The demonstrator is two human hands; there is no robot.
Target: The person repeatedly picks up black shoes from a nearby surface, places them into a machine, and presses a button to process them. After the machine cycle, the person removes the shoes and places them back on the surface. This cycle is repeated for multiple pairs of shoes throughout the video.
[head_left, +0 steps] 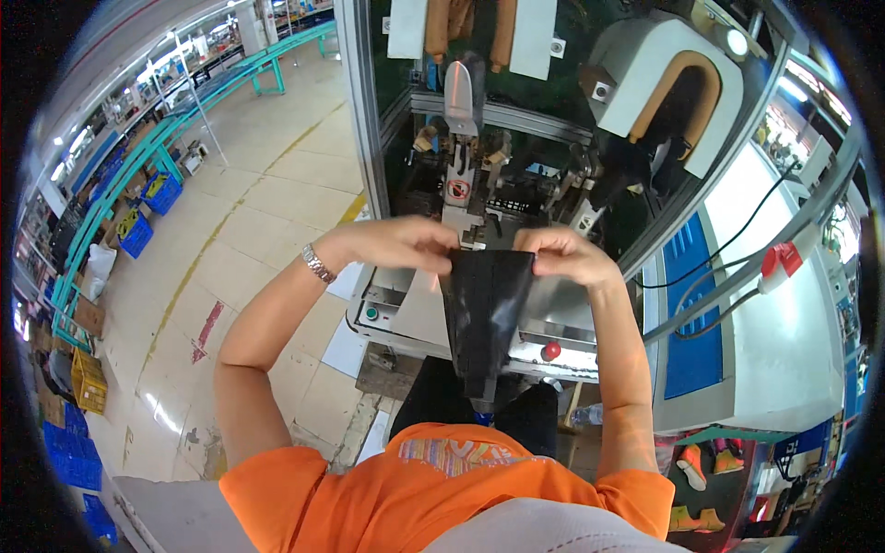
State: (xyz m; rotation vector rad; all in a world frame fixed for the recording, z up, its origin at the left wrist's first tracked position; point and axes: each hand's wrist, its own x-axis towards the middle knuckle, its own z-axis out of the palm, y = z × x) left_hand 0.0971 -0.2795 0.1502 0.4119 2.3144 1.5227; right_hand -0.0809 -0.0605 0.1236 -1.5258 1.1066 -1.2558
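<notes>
With left hand (404,243) at ten o'clock and right hand (575,256) at two, we clamped our grip on a black piece (489,318) that uneven pulling could have skewed.

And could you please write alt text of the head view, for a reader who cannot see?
A person's left hand and right hand hold a black, tapering piece by its upper corners, in front of a machine with a red button. The person wears an orange shirt and a metal wristband; a pale tiled floor lies to the left.
</notes>
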